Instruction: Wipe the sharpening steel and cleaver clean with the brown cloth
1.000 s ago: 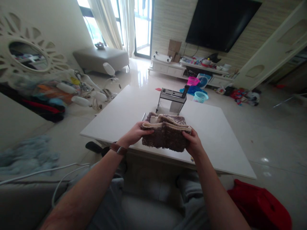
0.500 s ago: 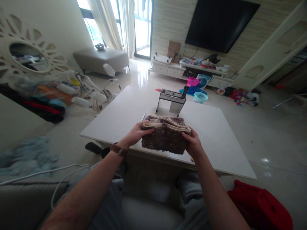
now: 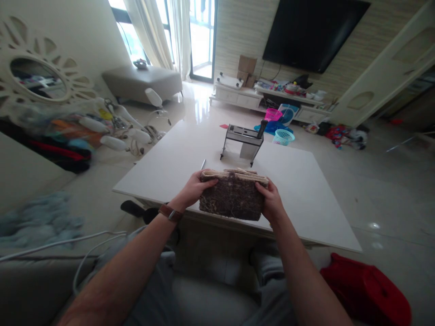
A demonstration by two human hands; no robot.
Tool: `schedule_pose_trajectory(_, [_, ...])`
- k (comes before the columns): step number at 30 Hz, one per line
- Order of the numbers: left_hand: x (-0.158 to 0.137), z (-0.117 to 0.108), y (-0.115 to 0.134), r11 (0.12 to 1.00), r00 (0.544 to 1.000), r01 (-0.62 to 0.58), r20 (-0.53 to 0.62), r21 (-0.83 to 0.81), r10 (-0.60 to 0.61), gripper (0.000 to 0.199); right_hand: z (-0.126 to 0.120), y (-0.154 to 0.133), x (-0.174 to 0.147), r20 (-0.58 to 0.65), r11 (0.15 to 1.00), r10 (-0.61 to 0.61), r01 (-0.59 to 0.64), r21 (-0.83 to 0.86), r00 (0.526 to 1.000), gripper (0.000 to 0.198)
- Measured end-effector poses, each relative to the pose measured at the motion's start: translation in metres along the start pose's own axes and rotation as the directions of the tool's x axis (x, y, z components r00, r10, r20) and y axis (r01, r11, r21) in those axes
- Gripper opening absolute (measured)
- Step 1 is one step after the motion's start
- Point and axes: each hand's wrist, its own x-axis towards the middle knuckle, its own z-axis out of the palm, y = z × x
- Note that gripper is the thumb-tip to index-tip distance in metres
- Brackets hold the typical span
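Between my two hands is a folded brown shaggy cloth (image 3: 232,198) with a pale underside showing along its top fold. My left hand (image 3: 195,186) grips its left edge, thumb across the front. At the right edge my right hand (image 3: 273,199) pinches it the same way; the fingers behind are hidden. The cloth is held upright over the near edge of the white table (image 3: 295,194). Beyond it on the table stands a knife holder (image 3: 244,138) with a black handle sticking up. A slim silver object (image 3: 203,164), perhaps a pen, lies past my left hand.
A small red piece (image 3: 223,126) lies near the table's far edge. On the floor beyond are a light-blue basket (image 3: 283,136) and a pink basket (image 3: 273,114). At the lower right sits a red item (image 3: 365,290). Lamp arms (image 3: 131,136) crowd the left side.
The cloth has tilted so its front faces me more, and its top folds are pressed closer together. Both hands keep their hold at the sides.
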Motion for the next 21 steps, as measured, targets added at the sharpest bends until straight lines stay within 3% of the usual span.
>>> schedule_pose_trajectory(5, [-0.003,0.005,0.01,0.999,0.999,0.028,-0.037,-0.027,-0.028,0.046,0.002,0.001,0.001,-0.011,0.999,-0.038,0.038,-0.03,0.999,0.033])
schedule_pose_trajectory(10, [-0.001,-0.007,0.018,0.996,0.998,0.055,0.025,0.07,-0.057,0.063,0.0,0.0,0.0,0.002,0.997,-0.064,0.064,-0.04,0.998,0.043])
schedule_pose_trajectory(15, [0.001,-0.025,0.014,0.891,0.991,-0.072,0.134,0.448,0.013,0.08,-0.001,-0.002,-0.005,0.188,0.973,-0.066,0.105,-0.206,0.98,0.043])
schedule_pose_trajectory(19, [-0.01,-0.003,0.009,0.823,0.944,-0.21,0.327,0.528,0.031,0.101,0.004,-0.004,-0.011,0.383,0.926,0.038,0.112,-0.36,0.923,0.039])
schedule_pose_trajectory(21, [-0.014,0.012,0.005,0.819,0.904,-0.189,0.421,0.541,-0.07,0.089,0.005,-0.004,-0.012,0.428,0.911,0.089,0.099,-0.399,0.9,0.037])
